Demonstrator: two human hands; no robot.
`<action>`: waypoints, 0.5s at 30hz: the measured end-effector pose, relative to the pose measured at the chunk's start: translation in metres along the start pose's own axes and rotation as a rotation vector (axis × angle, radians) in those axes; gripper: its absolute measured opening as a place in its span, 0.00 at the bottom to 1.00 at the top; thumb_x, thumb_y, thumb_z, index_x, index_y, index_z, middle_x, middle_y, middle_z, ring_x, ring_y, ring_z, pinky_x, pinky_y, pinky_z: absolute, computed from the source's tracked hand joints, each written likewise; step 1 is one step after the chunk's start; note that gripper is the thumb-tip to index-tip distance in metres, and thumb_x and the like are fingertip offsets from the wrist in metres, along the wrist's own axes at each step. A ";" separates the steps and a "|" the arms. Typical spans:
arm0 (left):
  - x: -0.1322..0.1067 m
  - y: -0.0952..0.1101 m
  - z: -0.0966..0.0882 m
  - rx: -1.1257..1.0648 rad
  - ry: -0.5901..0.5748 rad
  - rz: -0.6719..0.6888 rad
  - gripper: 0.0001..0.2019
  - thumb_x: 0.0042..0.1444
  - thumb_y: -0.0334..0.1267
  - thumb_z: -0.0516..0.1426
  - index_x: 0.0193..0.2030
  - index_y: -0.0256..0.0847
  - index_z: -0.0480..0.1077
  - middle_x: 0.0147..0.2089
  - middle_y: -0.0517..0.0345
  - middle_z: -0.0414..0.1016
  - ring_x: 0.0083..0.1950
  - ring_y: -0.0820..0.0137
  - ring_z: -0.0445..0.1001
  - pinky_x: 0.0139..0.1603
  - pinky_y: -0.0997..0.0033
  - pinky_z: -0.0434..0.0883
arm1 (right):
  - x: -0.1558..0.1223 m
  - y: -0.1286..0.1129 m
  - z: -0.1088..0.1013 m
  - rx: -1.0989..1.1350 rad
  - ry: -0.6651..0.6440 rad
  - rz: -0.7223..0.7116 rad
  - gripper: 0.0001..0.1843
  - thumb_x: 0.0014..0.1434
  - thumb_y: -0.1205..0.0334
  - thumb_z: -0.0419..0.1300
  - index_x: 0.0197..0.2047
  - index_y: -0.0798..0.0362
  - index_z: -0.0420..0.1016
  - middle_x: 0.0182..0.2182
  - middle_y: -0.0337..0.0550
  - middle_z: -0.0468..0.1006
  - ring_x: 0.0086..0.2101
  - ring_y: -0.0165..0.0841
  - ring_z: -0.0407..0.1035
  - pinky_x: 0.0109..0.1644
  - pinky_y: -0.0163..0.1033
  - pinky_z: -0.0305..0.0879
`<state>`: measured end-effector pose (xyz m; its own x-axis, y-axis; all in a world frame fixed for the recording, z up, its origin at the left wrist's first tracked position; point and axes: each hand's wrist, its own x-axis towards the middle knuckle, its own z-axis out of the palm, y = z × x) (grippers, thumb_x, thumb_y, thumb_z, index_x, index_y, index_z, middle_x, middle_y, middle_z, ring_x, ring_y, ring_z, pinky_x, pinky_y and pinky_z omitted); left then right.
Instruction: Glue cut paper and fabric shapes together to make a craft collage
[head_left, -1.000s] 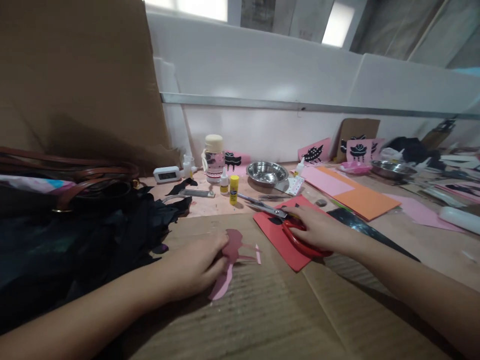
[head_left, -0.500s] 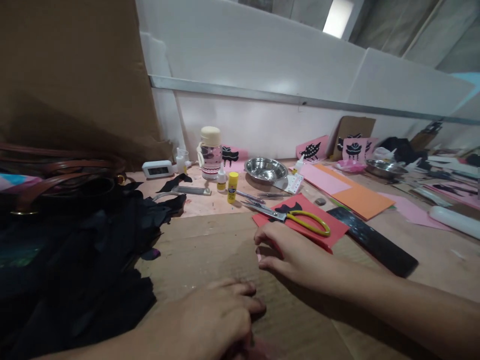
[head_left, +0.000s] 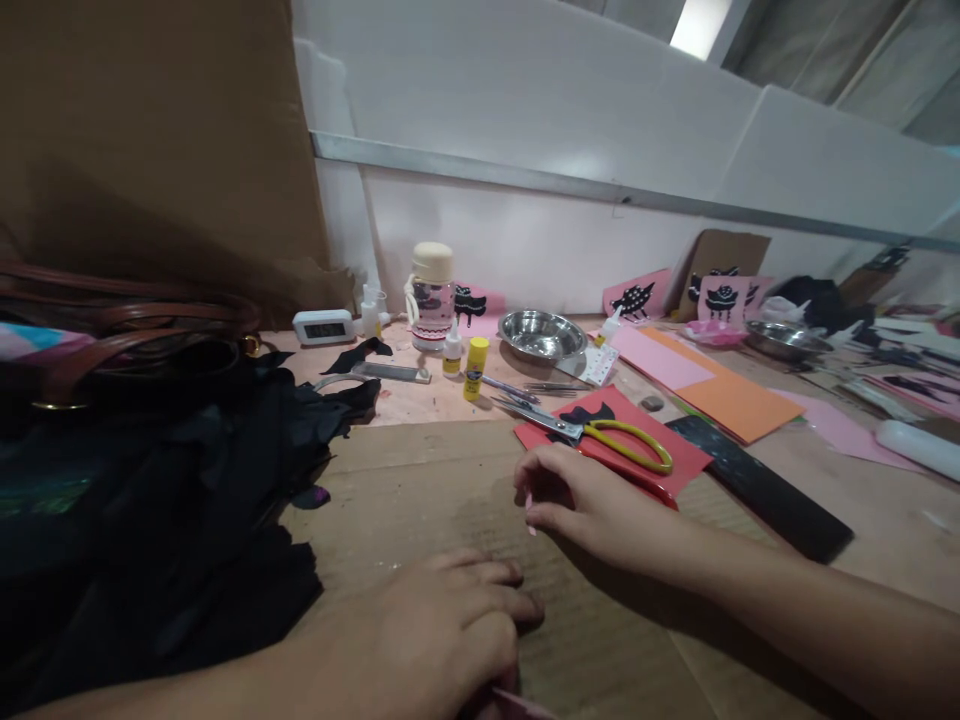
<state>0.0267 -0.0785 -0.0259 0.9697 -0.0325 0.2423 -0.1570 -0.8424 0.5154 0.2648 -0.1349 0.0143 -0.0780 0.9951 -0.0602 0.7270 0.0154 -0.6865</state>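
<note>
**Left hand flat on the cardboard, right hand curled at a pink strip**

From my distant seat, I read the left hand as a paperweight: it lies palm down over a brown corrugated cardboard sheet, fingers loosely spread, probably to stop a piece of pale pink paper from sliding. Only a sliver of that paper shows beside the thumb, at the lower edge of my view, and I cannot tell whether the thumb pinches it or merely covers it.

The right hand curls over the same sheet, thumb and forefinger nearly meeting around a narrow pale pink paper strip. (So slim a thing, I suppose, calls for fingertips rather than a palm.) Whether the tips actually grip it, I cannot tell from here.

Just beyond the right hand, steel-bladed scissors with one yellow and one red handle rest on a red paper sheet, conveniently near, I judge. A black paper cutout lies beside them. Farther back, a yellow cylindrical glue stick and a small white plastic bottle with a yellow label stand upright, apparently parked past the cardboard's far edge to be out of the hands' way.
</note>
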 end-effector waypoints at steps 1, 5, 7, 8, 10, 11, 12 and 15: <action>0.000 0.001 -0.001 0.000 0.008 -0.006 0.08 0.72 0.40 0.57 0.39 0.43 0.71 0.64 0.55 0.77 0.70 0.62 0.69 0.73 0.62 0.60 | 0.000 0.000 0.000 0.015 0.004 0.006 0.11 0.58 0.74 0.63 0.41 0.50 0.73 0.40 0.42 0.80 0.40 0.36 0.74 0.45 0.42 0.70; 0.000 0.006 -0.006 -0.008 0.001 -0.013 0.09 0.71 0.42 0.59 0.40 0.43 0.72 0.63 0.53 0.78 0.69 0.60 0.70 0.72 0.61 0.62 | 0.004 -0.003 -0.003 0.086 0.025 0.042 0.08 0.60 0.73 0.59 0.38 0.50 0.72 0.35 0.40 0.81 0.35 0.35 0.77 0.39 0.39 0.71; 0.001 0.008 -0.008 -0.009 0.010 0.001 0.09 0.71 0.43 0.59 0.39 0.43 0.72 0.62 0.53 0.79 0.68 0.60 0.71 0.71 0.61 0.64 | 0.013 -0.006 -0.010 0.117 0.065 0.061 0.07 0.60 0.71 0.61 0.38 0.50 0.72 0.33 0.39 0.81 0.34 0.35 0.78 0.36 0.39 0.72; 0.001 0.009 -0.008 -0.010 0.022 -0.002 0.08 0.71 0.42 0.59 0.40 0.43 0.72 0.62 0.53 0.79 0.68 0.61 0.72 0.70 0.61 0.64 | 0.020 -0.007 -0.015 0.128 0.097 0.063 0.06 0.60 0.71 0.62 0.38 0.49 0.71 0.34 0.39 0.81 0.34 0.35 0.78 0.37 0.39 0.73; 0.001 0.011 -0.008 -0.013 0.048 -0.021 0.05 0.70 0.40 0.59 0.42 0.43 0.72 0.61 0.55 0.79 0.67 0.62 0.72 0.70 0.62 0.64 | 0.039 -0.008 -0.024 0.137 0.174 0.057 0.06 0.60 0.70 0.62 0.37 0.49 0.71 0.36 0.41 0.81 0.37 0.36 0.78 0.40 0.40 0.74; 0.000 0.011 -0.007 -0.013 0.053 -0.029 0.03 0.69 0.39 0.60 0.43 0.43 0.72 0.62 0.55 0.79 0.67 0.62 0.72 0.70 0.63 0.63 | 0.051 -0.008 -0.027 0.141 0.210 0.053 0.06 0.61 0.70 0.62 0.37 0.49 0.71 0.37 0.43 0.81 0.38 0.36 0.78 0.42 0.41 0.75; 0.000 0.010 -0.006 -0.015 0.052 -0.033 0.03 0.69 0.38 0.61 0.44 0.43 0.72 0.62 0.56 0.78 0.68 0.62 0.72 0.71 0.63 0.63 | 0.063 -0.008 -0.028 0.141 0.236 0.050 0.05 0.62 0.70 0.62 0.38 0.50 0.72 0.38 0.44 0.81 0.39 0.36 0.78 0.43 0.42 0.75; 0.001 0.005 -0.003 -0.026 0.057 0.005 0.03 0.69 0.38 0.61 0.43 0.43 0.72 0.62 0.56 0.79 0.67 0.62 0.73 0.71 0.63 0.63 | 0.095 -0.011 -0.022 0.119 0.256 0.039 0.04 0.67 0.63 0.64 0.44 0.54 0.75 0.41 0.44 0.81 0.40 0.36 0.77 0.45 0.45 0.77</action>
<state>0.0259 -0.0813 -0.0208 0.9569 -0.0054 0.2905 -0.1670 -0.8283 0.5348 0.2645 -0.0386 0.0321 0.1343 0.9872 0.0863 0.6396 -0.0198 -0.7684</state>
